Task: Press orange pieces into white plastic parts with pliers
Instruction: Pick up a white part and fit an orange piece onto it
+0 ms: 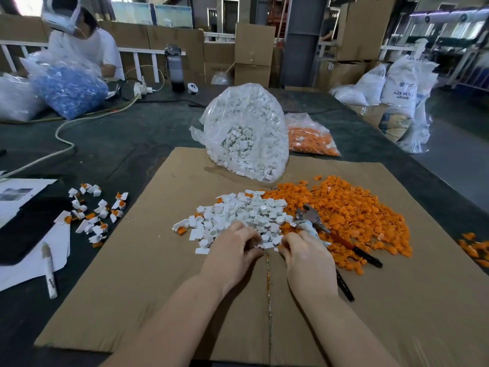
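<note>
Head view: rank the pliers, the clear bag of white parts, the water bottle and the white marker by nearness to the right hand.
From the right hand:
1. Pliers, gripped in it.
2. Clear bag of white parts, ahead on the cardboard.
3. White marker, far left.
4. Water bottle, across the table.

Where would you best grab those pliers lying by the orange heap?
By the two dark handles, coming from the near right. The pliers lie slanted with the metal head pointing away and the handles splayed toward the person; the right hand already holds them there, probably the easiest grip.

The white sack [402,86] at far right reads "ABS RESIN".
</note>
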Motion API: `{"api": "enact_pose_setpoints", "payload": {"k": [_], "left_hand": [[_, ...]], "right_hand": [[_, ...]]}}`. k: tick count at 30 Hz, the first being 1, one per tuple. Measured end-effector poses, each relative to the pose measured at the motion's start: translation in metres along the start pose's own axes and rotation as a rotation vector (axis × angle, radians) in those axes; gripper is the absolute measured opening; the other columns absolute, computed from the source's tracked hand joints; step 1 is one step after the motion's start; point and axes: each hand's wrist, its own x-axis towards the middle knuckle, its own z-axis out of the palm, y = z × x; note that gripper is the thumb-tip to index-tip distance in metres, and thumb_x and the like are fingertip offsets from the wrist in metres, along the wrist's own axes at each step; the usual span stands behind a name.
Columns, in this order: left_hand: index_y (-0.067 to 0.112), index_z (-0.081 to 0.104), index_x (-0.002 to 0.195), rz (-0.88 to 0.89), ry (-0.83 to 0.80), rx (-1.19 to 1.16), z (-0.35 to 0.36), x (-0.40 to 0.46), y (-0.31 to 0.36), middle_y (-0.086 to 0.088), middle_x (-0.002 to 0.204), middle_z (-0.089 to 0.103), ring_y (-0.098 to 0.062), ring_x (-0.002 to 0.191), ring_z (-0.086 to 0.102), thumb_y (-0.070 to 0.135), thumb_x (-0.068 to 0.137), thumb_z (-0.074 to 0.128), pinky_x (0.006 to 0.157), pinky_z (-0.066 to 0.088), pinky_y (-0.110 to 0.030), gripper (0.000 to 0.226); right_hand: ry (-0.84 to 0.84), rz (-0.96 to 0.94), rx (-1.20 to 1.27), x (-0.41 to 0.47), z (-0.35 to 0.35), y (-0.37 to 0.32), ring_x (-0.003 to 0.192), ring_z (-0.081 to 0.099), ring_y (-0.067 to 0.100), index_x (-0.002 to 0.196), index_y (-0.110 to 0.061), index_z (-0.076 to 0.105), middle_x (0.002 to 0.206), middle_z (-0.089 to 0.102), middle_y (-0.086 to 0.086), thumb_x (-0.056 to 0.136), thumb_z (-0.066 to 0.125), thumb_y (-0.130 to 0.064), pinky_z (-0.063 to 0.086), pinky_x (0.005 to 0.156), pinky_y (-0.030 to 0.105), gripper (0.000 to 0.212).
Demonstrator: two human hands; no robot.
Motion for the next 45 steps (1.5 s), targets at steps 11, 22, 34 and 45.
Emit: {"api": "enact_pose_setpoints", "payload": {"k": [11, 22, 34, 45], "left_hand": [[0.019, 0.06, 0.12, -0.056, 0.128, -0.069, 0.015, 0.003, 0.007, 0.014, 0.091, 0.038, 0.001, 0.079, 0.043, 0.017, 0.091, 0.058, 0.071, 0.03, -0.003, 0.029], [0.022, 0.059, 0.093, -0.047, 0.105, -0.125, 0.012, -0.002, 0.009, 0.014, 0.083, 0.051, -0.005, 0.074, 0.047, 0.016, 0.08, 0.071, 0.063, 0.035, -0.004, 0.019], [0.023, 0.064, 0.075, -0.205, 0.128, -0.398, 0.009, 0.0, 0.004, 0.001, 0.079, 0.067, -0.015, 0.079, 0.062, 0.018, 0.082, 0.07, 0.074, 0.047, -0.022, 0.01], [0.026, 0.058, 0.079, -0.19, 0.038, -0.417, 0.01, -0.001, 0.002, 0.004, 0.069, 0.063, -0.011, 0.07, 0.059, 0.022, 0.088, 0.062, 0.064, 0.042, -0.021, 0.011]], "right_hand": [[0.226, -0.099, 0.185, 0.006, 0.011, -0.001, 0.076, 0.06, 0.028, 0.099, -0.004, 0.07, 0.082, 0.059, 0.012, 0.064, 0.077, 0.013, 0.052, 0.053, 0.037, 0.04], [0.267, -0.196, 0.199, 0.0, 0.009, -0.003, 0.071, 0.06, 0.028, 0.08, -0.006, 0.068, 0.08, 0.06, 0.009, 0.071, 0.076, 0.004, 0.05, 0.056, 0.034, 0.016], [0.247, -0.123, 0.427, -0.003, 0.001, -0.002, 0.073, 0.066, 0.016, 0.086, -0.005, 0.07, 0.078, 0.07, 0.002, 0.081, 0.069, -0.003, 0.055, 0.065, 0.031, 0.005], [0.304, -0.129, 0.313, -0.001, 0.003, -0.004, 0.06, 0.054, 0.021, 0.067, -0.006, 0.059, 0.063, 0.057, 0.002, 0.079, 0.07, -0.007, 0.042, 0.057, 0.031, 0.017]]}}
